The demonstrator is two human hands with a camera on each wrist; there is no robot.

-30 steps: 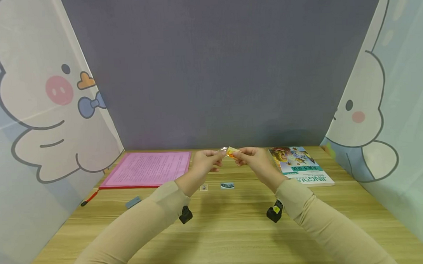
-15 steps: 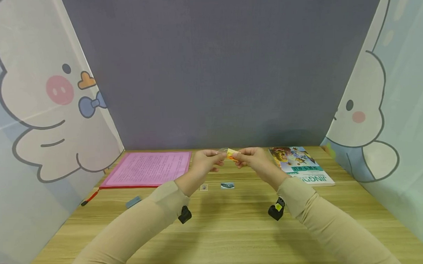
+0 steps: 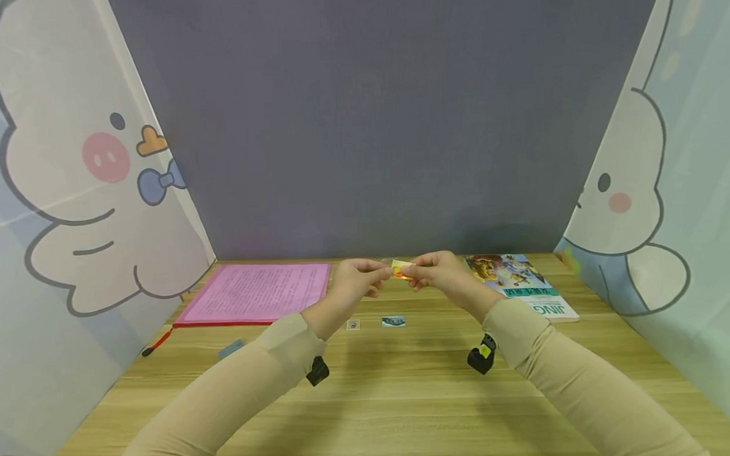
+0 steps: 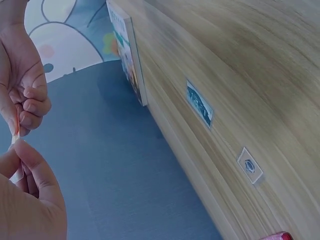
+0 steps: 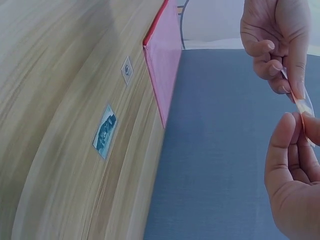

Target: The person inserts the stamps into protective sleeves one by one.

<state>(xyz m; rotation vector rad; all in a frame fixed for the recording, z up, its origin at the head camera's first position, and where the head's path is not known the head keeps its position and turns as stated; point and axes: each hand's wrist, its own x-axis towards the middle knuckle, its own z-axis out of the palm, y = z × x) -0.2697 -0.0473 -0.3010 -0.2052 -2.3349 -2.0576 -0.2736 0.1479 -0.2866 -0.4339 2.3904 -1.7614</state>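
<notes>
Both hands meet above the back of the table in the head view. My left hand (image 3: 358,278) pinches a small clear plastic sleeve (image 5: 309,103) between thumb and fingers. From the other side, my right hand (image 3: 439,272) pinches a small yellow-and-orange stamp (image 3: 402,269), which overlaps the sleeve between the fingertips. Most of the sleeve is hidden behind the stamp and fingers. On the table below lie a small pale stamp (image 3: 353,326) and a wider blue-green landscape stamp (image 3: 394,321), both flat.
A pink document folder (image 3: 252,292) with a red zip edge lies at the back left. Near it is a small blue-grey flat piece (image 3: 230,349). A colourful book (image 3: 514,280) lies at the back right. A grey panel (image 3: 373,120) stands behind the table.
The stamp has shifted slightly left over the clear sleeve, toward the left fingertips. The right wrist has turned and moved a little; the left hand has stayed nearly in place.
</notes>
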